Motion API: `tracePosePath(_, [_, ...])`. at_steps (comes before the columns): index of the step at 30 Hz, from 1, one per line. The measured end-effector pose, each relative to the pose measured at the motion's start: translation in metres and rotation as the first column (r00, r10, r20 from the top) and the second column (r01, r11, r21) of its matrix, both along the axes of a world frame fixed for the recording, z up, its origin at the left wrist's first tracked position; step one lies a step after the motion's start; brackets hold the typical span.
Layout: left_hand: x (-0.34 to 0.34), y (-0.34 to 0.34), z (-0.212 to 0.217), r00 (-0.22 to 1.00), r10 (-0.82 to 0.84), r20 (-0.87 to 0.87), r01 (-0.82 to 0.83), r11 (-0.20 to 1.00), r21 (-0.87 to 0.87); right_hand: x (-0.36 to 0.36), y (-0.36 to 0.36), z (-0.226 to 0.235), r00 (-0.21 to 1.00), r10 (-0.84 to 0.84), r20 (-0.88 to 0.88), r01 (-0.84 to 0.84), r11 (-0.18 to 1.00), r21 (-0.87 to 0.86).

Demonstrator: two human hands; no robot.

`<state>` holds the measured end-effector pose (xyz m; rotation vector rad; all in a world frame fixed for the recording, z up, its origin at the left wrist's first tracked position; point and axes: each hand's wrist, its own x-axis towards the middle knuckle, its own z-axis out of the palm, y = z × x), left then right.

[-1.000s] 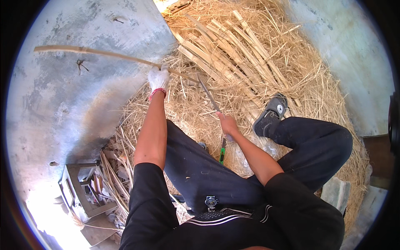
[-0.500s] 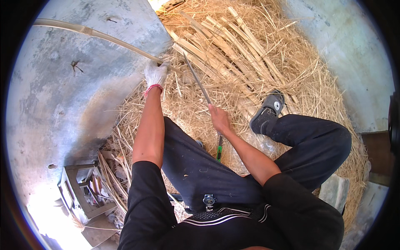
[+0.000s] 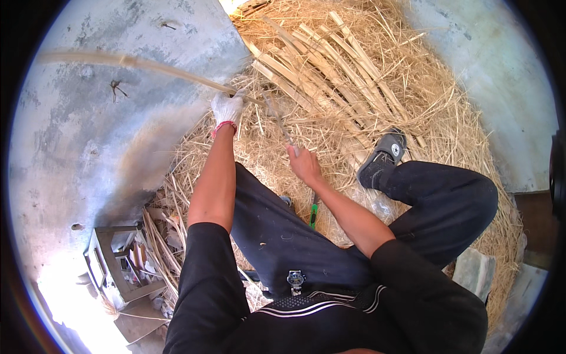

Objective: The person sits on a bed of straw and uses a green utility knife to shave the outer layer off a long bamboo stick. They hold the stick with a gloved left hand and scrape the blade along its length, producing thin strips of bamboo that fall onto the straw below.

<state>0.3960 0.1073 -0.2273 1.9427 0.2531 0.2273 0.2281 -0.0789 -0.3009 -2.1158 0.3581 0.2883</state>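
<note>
In a white work glove, my left hand [image 3: 227, 109] is closed around a long split bamboo strip [image 3: 159, 66] near its right end. The strip arches away to the far left, blurred by motion. Bare and closed, my right hand [image 3: 305, 167] grips a long narrow knife [image 3: 279, 123]. Its blade points up and left, its tip close to the strip's short end beyond the glove; whether they touch I cannot tell. The knife's handle is mostly hidden in my fist. Below that hand, beside my thigh, shows a green-and-dark object [image 3: 313, 215], perhaps a utility knife.
Several split bamboo strips [image 3: 342, 74] lie on a thick bed of shavings [image 3: 436, 112] ahead. A grey wall [image 3: 76, 141] stands at left, another pale surface [image 3: 501, 76] at right. A wooden frame [image 3: 121, 265] with clutter sits lower left. My shod foot [image 3: 386, 153] rests on shavings.
My right hand has moved slightly left, and the knife's tip has come down nearer the strip's short end. The strip now looks blurred. The whole view has shifted slightly.
</note>
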Motion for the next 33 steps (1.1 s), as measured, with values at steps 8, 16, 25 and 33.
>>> tracePosePath(8, [0.002,0.006,-0.008,0.999,-0.018,0.049,0.021,0.998,-0.053,0.004,-0.013,0.016,0.995,0.087,-0.047,-0.087,0.996,0.01])
tracePosePath(16, [0.016,0.028,-0.03,0.991,-0.052,0.121,0.059,0.996,-0.061,0.006,-0.04,-0.005,0.997,0.022,-0.072,-0.025,0.999,-0.041])
tracePosePath(25, [-0.004,-0.014,0.009,1.0,-0.008,-0.004,0.008,0.999,-0.033,0.015,-0.012,-0.015,0.997,0.001,-0.08,0.0,1.0,0.007])
tracePosePath(33, [-0.007,0.001,0.005,1.0,-0.027,-0.014,0.026,0.997,-0.069,0.017,-0.01,-0.026,0.991,-0.046,-0.123,0.061,0.991,0.12])
